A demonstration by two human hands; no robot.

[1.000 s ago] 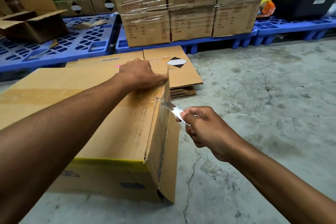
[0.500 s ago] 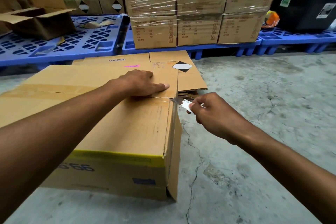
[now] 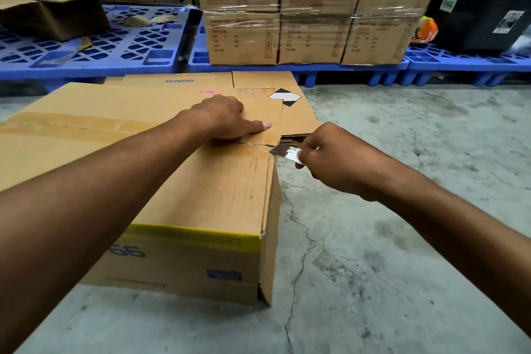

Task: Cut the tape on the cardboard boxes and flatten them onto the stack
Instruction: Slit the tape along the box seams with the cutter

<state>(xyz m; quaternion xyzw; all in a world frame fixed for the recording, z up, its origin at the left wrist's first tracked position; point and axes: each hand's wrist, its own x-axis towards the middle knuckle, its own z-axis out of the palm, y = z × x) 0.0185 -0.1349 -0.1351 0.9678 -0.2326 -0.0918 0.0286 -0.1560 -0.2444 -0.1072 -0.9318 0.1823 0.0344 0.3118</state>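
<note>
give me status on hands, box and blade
Left hand flat on box. Right hand pinching blade at top seam's end. Nothing in the way.

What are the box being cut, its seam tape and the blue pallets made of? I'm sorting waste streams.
Box: brown corrugated cardboard, matte; the flattened stack behind shows layered edges. Seam tape: glossy tan, probably plastic packing tape. Blue pallets: moulded plastic by look, with a smooth, uniform grid. Blade in the right hand: dark, likely metal.

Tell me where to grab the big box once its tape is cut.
Probably grip the loose end flap of the box from the right side: it already stands a little away from the wall, leaving an edge to hook fingers behind, while the left hand presses on top.
</note>
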